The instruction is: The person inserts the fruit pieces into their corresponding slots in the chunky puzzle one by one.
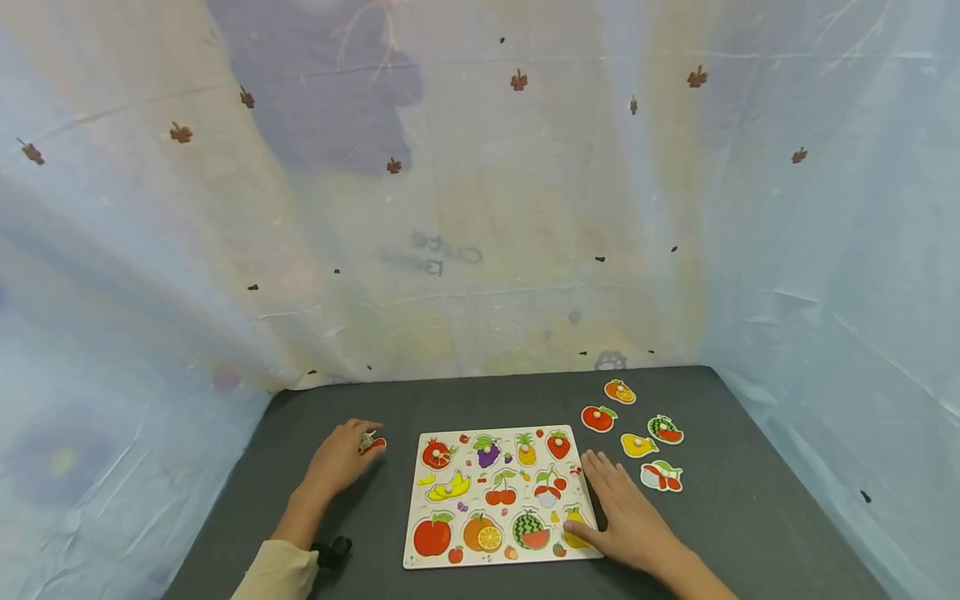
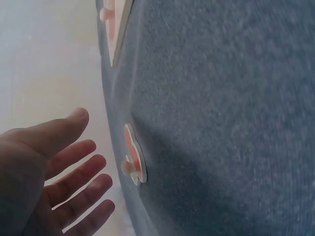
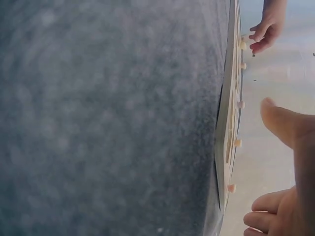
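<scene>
The left hand [image 1: 337, 457] is at the left of the table, its fingers spread around a small red and green puzzle piece [image 1: 372, 443]. From the left wrist view, that piece [image 2: 135, 155] lies on the dark cloth with its round knob up, and the left hand's fingers [image 2: 81, 189] are apart from it. A white fruit puzzle board [image 1: 495, 569] lies in the middle. Over the board's right edge extends the right hand [image 1: 630, 521], fingers straight, thumb covering part of a yellow fruit picture [image 1: 576, 517]. Whether it touches the board cannot be told.
Loose knobbed pieces lie right of the board: an orange [image 1: 620, 392], a red fruit [image 1: 598, 419], a watermelon [image 1: 666, 430], a yellow fruit [image 1: 638, 446] and a red-and-white one [image 1: 662, 477]. A black object [image 1: 333, 552] is by the left sleeve. Patterned curtains [image 1: 480, 208] surround the table.
</scene>
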`<state>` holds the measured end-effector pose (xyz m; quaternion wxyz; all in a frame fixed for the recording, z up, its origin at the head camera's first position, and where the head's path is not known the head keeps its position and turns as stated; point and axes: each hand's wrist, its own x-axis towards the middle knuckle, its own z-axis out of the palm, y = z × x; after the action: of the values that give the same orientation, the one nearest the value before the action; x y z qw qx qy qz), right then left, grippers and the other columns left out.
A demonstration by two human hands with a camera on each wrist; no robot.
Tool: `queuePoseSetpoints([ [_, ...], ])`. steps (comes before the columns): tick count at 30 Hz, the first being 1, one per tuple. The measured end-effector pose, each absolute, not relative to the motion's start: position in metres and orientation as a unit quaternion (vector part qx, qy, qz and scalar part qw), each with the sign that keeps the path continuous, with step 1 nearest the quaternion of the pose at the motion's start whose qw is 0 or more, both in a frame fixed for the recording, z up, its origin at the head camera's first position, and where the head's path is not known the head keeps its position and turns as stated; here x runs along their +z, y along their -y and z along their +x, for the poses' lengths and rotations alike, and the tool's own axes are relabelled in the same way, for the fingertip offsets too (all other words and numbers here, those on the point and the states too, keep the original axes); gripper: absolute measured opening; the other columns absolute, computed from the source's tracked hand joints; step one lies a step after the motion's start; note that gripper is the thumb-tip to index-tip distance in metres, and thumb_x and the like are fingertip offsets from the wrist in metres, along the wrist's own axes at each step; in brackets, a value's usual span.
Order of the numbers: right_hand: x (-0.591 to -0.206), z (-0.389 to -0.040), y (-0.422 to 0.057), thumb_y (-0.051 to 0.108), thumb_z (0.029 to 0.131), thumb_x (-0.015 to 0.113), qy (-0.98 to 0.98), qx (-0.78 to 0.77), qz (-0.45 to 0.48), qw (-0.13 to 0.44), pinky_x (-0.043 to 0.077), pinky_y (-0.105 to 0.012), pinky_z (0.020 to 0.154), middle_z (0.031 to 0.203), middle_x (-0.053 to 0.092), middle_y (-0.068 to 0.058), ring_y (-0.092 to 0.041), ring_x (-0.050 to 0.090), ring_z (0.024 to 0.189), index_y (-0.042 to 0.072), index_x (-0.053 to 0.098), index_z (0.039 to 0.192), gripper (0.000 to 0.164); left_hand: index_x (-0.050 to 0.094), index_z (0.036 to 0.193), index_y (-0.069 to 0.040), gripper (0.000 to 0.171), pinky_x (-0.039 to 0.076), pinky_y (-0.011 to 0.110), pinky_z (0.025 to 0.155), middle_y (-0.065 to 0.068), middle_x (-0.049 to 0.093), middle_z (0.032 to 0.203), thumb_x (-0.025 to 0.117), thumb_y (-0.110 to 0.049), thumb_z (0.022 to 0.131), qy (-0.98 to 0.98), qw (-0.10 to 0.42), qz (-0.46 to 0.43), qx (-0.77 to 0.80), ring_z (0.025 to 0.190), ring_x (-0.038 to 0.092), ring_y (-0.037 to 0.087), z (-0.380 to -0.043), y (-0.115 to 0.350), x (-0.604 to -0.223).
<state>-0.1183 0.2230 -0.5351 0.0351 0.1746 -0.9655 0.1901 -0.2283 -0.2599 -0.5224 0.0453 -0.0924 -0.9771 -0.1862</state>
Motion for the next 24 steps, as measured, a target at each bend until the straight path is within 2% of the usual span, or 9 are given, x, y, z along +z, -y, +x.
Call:
queuePoseSetpoints([
  [4, -0.538, -0.119, -0.224, 0.075, 0.089, 0.072, 0.963, 0.195, 0.184, 0.024, 0.026, -0.059, 0.129, 0.172, 0.035, -0.020, -0.040, 0.031, 0.160, -0.001, 0.037, 0.165, 0.113, 0.070, 0.137, -0.005, 0.045, 0.054, 0.063, 0.095, 0.022, 0.065, 0.130, 0.081, -0.026, 0.098, 0.980, 0.046, -0.083, -0.173, 0.117, 0.063, 0.044, -0.234, 0.264, -0.523],
  [12, -0.536, -0.123, -0.224, 0.077, 0.084, 0.075, 0.956, 0.204, 0.209, -0.010, 0.026, -0.061, 0.128, 0.174, 0.028, -0.023, -0.043, 0.028, 0.160, -0.004, 0.034, 0.165, 0.122, 0.072, 0.126, -0.002, 0.038, 0.055, 0.052, 0.079, 0.011, 0.065, 0.103, 0.082, -0.024, 0.097, 0.984, 0.037, -0.067, -0.158, 0.090, 0.061, 0.027, -0.242, 0.269, -0.525],
  [20, -0.534, -0.128, -0.224, 0.077, 0.082, 0.077, 0.951, 0.214, 0.217, -0.047, 0.024, -0.063, 0.129, 0.175, 0.022, -0.025, -0.045, 0.023, 0.162, -0.006, 0.026, 0.167, 0.128, 0.073, 0.117, -0.003, 0.025, 0.056, 0.048, 0.073, 0.009, 0.065, 0.100, 0.079, -0.020, 0.099, 0.984, 0.032, -0.054, -0.168, 0.084, 0.062, 0.024, -0.240, 0.271, -0.523],
  [24, -0.534, -0.128, -0.225, 0.077, 0.081, 0.079, 0.948, 0.224, 0.216, -0.065, 0.026, -0.064, 0.128, 0.176, 0.020, -0.025, -0.045, 0.022, 0.162, -0.006, 0.024, 0.167, 0.131, 0.073, 0.110, -0.006, 0.016, 0.053, 0.043, 0.067, 0.006, 0.064, 0.097, 0.077, -0.018, 0.100, 0.982, 0.031, -0.051, -0.179, 0.079, 0.059, 0.020, -0.239, 0.272, -0.523],
])
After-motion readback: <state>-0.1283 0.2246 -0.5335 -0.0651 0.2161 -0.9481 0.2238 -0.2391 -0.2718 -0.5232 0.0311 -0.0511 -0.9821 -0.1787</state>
